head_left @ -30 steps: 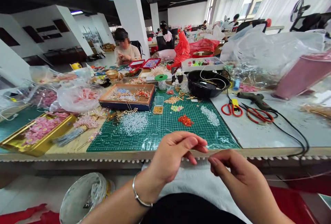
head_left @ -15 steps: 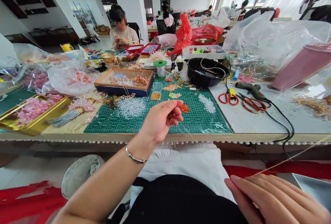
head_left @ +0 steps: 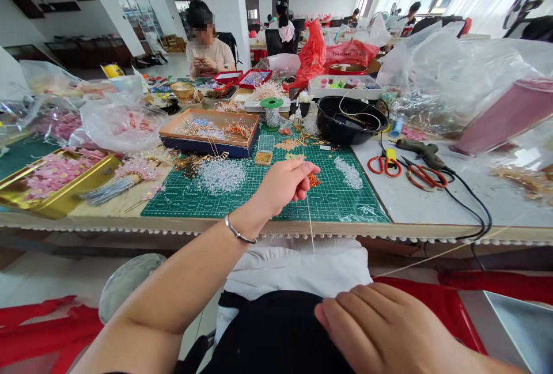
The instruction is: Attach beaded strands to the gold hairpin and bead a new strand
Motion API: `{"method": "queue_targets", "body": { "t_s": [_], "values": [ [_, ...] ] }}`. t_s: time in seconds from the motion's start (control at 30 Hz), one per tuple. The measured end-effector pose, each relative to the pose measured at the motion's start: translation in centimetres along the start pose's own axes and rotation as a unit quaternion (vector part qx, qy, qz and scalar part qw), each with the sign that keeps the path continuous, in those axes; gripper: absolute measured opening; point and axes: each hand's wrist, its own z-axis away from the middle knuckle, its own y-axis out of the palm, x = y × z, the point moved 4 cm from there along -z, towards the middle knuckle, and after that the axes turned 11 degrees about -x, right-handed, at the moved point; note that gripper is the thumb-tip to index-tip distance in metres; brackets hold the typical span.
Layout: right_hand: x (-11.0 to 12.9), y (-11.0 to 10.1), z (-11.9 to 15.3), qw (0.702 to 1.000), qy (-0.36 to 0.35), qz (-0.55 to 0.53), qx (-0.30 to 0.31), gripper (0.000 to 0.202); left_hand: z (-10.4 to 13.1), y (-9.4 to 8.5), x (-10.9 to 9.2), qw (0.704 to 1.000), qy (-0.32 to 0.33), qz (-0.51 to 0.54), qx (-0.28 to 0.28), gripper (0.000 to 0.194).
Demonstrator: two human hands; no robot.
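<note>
My left hand [head_left: 290,184], a bracelet on its wrist, is closed above the green cutting mat [head_left: 207,204]. A thin gold wire [head_left: 310,227] hangs down from its fingers past the table edge. Just beyond the fingertips lies a small pile of orange beads [head_left: 314,180]. My right hand [head_left: 375,328] is low in front of my body, back up, its fingers together and their tips hidden. A pale thin line [head_left: 432,259] stretches from near it up to the right. Clear beads [head_left: 222,177] and a small box of gold beads [head_left: 263,158] lie on the mat.
A box of beaded pieces [head_left: 209,146], a green spool [head_left: 272,112] and a black bowl [head_left: 351,123] stand behind. Red-handled scissors [head_left: 425,177] and a glue gun [head_left: 421,152] lie right. A golden tray of pink flowers [head_left: 82,192] is left. A person [head_left: 209,54] sits opposite.
My left hand has moved slightly right and up, and the wire below it now hangs nearly straight down. My right hand has moved left, closer to my body.
</note>
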Motion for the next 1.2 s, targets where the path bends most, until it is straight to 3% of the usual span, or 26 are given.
{"method": "queue_targets", "body": {
  "t_s": [0.1,0.17,0.27,0.33,0.43,0.57,0.67,0.73,0.87,0.97,1.1,1.2],
  "values": [
    [0.9,1.2,-2.0,1.000,0.001,-0.017,0.007,0.010,-0.7,2.5,0.8,0.997,-0.041,-0.033,0.065,0.021],
    [1.3,2.4,-3.0,0.998,-0.010,-0.035,0.059,0.004,-0.5,5.0,2.2,0.984,-0.094,-0.053,0.138,0.021],
    [1.1,4.4,-3.5,0.987,-0.042,-0.072,0.140,0.005,0.7,8.8,4.7,0.946,-0.187,-0.074,0.252,0.024],
    [0.7,5.6,-3.3,0.981,-0.059,-0.101,0.152,0.009,1.3,10.4,5.6,0.917,-0.236,-0.081,0.311,0.026],
    [-0.3,7.1,-2.1,0.976,-0.069,-0.131,0.157,0.011,1.4,11.0,4.7,0.900,-0.253,-0.075,0.346,0.026],
    [-2.6,8.0,1.0,0.975,-0.025,-0.140,0.173,0.011,0.3,9.4,0.6,0.942,-0.169,-0.047,0.286,0.026],
    [-7.6,7.5,4.9,0.974,0.070,-0.118,0.181,0.025,0.3,7.4,-1.5,0.970,-0.107,-0.031,0.217,0.029],
    [-13.4,6.6,8.2,0.963,0.194,-0.041,0.183,0.024,0.8,6.6,-1.4,0.974,-0.111,-0.022,0.196,0.029],
    [-26.1,3.7,14.2,0.882,0.422,0.140,0.157,0.030,2.1,7.0,1.1,0.960,-0.187,0.015,0.209,0.029],
    [-32.2,2.6,16.5,0.825,0.508,0.190,0.158,0.033,2.6,8.1,2.4,0.947,-0.224,0.049,0.223,0.028],
    [-35.1,2.4,17.4,0.797,0.555,0.177,0.159,0.033,2.6,8.5,2.8,0.941,-0.246,0.068,0.223,0.027],
    [-33.4,1.4,17.6,0.798,0.571,0.157,0.112,0.035,2.2,8.2,2.9,0.944,-0.246,0.076,0.205,0.027]
  ]
}}
